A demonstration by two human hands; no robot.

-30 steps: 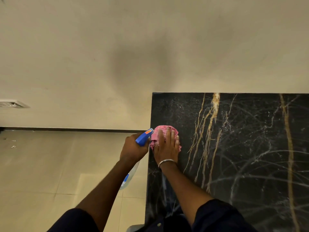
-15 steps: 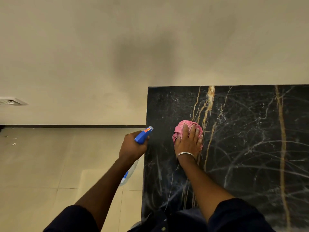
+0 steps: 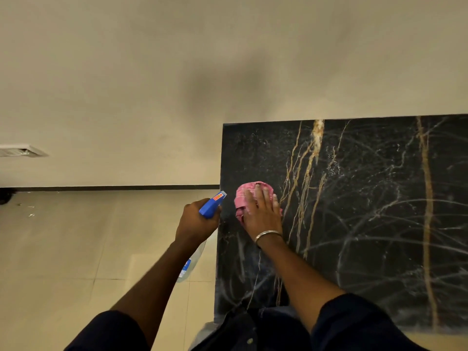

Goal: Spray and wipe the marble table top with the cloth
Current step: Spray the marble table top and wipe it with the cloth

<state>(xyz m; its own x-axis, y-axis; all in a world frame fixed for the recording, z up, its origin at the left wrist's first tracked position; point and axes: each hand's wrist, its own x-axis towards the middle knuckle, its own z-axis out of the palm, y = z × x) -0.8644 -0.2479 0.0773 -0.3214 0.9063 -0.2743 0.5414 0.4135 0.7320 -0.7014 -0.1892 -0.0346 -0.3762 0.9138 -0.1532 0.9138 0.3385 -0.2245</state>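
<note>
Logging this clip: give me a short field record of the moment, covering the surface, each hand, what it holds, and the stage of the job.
surface: black marble table top, gold and white veins, set against a beige wall
left hand: grips spray bottle, held just off the table's left edge, above the tiled floor
right hand: flat on pink cloth, pressing it onto the marble near the left edge
wrist: metal bracelet on the right
stage: wiping

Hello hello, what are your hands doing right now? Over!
Left hand grips spray bottle. Right hand presses pink cloth on marble top. Nothing seen blocking.
</note>
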